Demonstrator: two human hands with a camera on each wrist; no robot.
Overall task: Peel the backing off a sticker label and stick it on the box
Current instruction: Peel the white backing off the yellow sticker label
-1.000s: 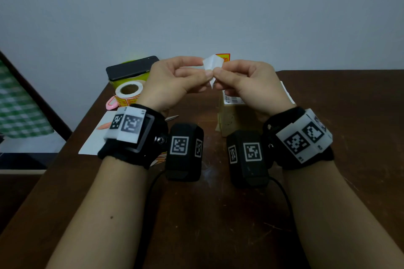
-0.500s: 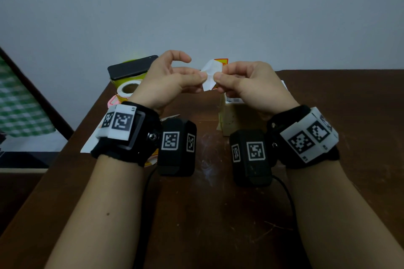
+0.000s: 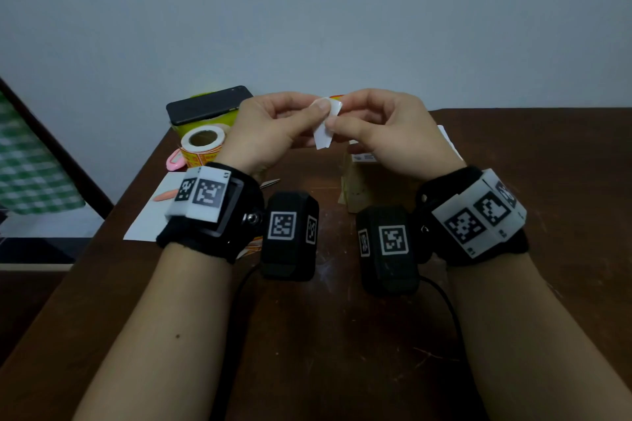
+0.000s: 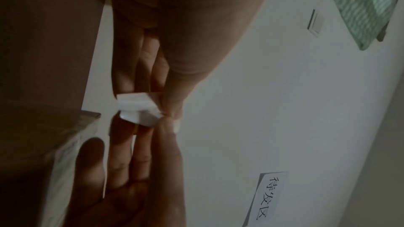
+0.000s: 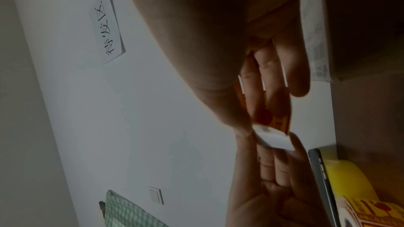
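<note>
A white paper sign [image 4: 268, 197] on the wall reads 待发区 in black characters, and there it is from the right wrist view too, the same three characters. The roll of orange stickers [image 3: 202, 146] carries print, too small to read. The white label on the box [image 3: 364, 157] shows lines and a barcode, not legible.

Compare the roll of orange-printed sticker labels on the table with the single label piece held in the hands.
The roll of orange-printed sticker labels rests on the brown wooden table, untouched; the single label piece is held in the air, pinched by the left hand and right hand. The roll is wound round a core; the piece is a small bent slip. The roll shows orange print outward; the piece shows mostly white to the head camera. Both carry orange print, seen on the piece in the right wrist view.
</note>
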